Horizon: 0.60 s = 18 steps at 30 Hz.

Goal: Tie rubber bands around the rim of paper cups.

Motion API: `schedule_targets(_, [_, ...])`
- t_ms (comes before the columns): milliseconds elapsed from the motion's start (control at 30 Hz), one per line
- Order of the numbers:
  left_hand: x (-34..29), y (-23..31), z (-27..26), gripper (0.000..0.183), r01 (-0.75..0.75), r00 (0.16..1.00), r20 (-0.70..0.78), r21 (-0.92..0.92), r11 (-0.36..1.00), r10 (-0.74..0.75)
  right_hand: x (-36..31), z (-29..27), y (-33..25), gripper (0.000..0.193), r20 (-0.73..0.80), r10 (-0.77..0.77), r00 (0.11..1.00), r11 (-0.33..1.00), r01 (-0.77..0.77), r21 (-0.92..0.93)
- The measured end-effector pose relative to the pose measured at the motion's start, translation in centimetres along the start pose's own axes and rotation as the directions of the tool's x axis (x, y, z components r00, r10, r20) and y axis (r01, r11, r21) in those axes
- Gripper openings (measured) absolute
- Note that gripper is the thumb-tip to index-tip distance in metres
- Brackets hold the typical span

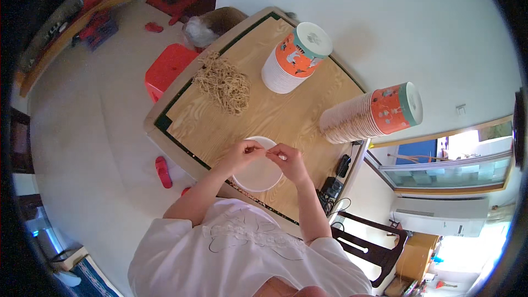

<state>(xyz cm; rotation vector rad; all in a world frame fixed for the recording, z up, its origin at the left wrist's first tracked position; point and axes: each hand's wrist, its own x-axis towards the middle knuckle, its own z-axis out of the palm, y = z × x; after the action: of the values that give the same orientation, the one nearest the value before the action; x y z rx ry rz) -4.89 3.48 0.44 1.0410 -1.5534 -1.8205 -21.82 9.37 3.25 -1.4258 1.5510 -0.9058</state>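
Observation:
My left hand (243,155) and my right hand (290,161) meet over a white round paper tub (257,180) near the table's front edge. Both have their fingertips pinched together, almost touching each other. Whatever lies between the fingers is too small to make out. The tub stands with its mouth up, and its pale inside shows below my hands. Beyond it, on the left of the table, lies a loose heap of tan twine (224,84).
Two tall stacks of orange and green printed paper tubs, one at the back (297,58) and one on the right (371,113), stand upside down on the wooden table (291,121). Black adapters and cables (331,188) lie at its right edge. A red stool (170,69) stands left; a dark chair (374,242) stands right.

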Motion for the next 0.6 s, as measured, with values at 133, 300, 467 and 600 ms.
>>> schedule_targets(133, [-0.3, -0.1, -0.6, 0.019, 0.002, 0.997, 0.072, 0.134, 0.991, -0.011, -0.4, -0.7, 0.1, 0.008, -0.02, 0.056, 0.998, 0.997, -0.054, 0.049])
schedule_targets(300, [-0.4, 0.8, 1.0, 0.014, -0.187, 0.98, 0.045, -0.116, 0.975, 0.193, -1.0, -0.4, 0.4, 0.008, -0.07, 0.025, 0.997, 0.996, -0.03, -0.079])
schedule_targets(467, [0.3, 0.2, 2.0, 0.015, -0.12, 0.987, 0.124, 0.125, 0.985, 0.104, -2.3, -0.6, 0.5, 0.008, -0.141, 0.085, 0.986, 0.987, -0.103, -0.121])
schedule_targets(600, [0.7, -0.6, 2.9, 0.016, -0.127, 0.986, 0.133, 0.219, 0.967, 0.099, -3.1, -1.5, 0.6, 0.008, -0.164, 0.145, 0.976, 0.98, -0.165, -0.115])
